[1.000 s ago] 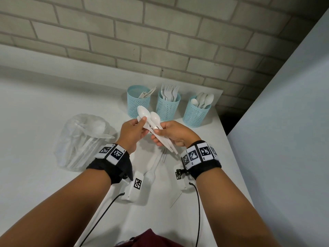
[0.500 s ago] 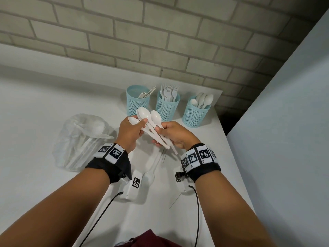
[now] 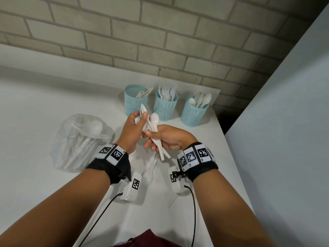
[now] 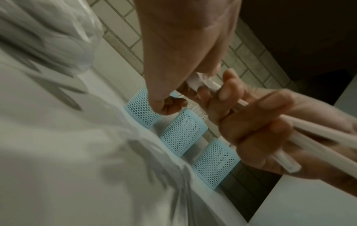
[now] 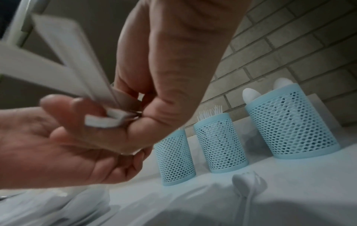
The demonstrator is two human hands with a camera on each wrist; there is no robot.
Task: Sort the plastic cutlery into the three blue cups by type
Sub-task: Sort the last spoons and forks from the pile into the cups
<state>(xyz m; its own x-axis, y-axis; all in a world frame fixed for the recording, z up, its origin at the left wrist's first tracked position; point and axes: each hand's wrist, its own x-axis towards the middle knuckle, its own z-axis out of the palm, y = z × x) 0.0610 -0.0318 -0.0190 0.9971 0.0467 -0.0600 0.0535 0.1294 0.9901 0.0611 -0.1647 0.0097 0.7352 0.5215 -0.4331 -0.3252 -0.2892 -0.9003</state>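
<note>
Both hands are working above the white tabletop point(image 3: 44, 97), just in front of the middle cup point(image 3: 164, 108), which is serving here as the landmark. The right hand point(image 3: 170, 138) is holding a small bunch of white spoons point(image 3: 154, 120) by their handles, its grip curling around them, with the bowls pointing toward the middle cup and the handle ends sticking out toward the person. The left hand point(image 3: 134, 130) is pinching a spoon bowl point(image 3: 143, 109) at the top of that same bunch, thumb and fingers closing on it, just in front of and slightly left of the middle cup. In the left wrist view the right hand's fingers point(image 4: 257, 126) are wrapping around the white handles.

The middle cup is holding forks point(image 3: 167, 92) with their tines standing up. Directly left of it the left cup point(image 3: 136, 98) is holding knives point(image 3: 145, 93) leaning to one side, and directly right of it the right cup point(image 3: 194, 113) is holding spoons with their bowls up. Well to the left of the middle cup and nearer the person, a clear plastic bag point(image 3: 80, 141) with more white cutlery inside is lying on the tabletop. Below the hands, nearer the person than the middle cup, a loose spoon point(image 3: 148, 172) is lying on the tabletop; in the right wrist view a loose fork point(image 5: 249, 183) is lying there too.
</note>
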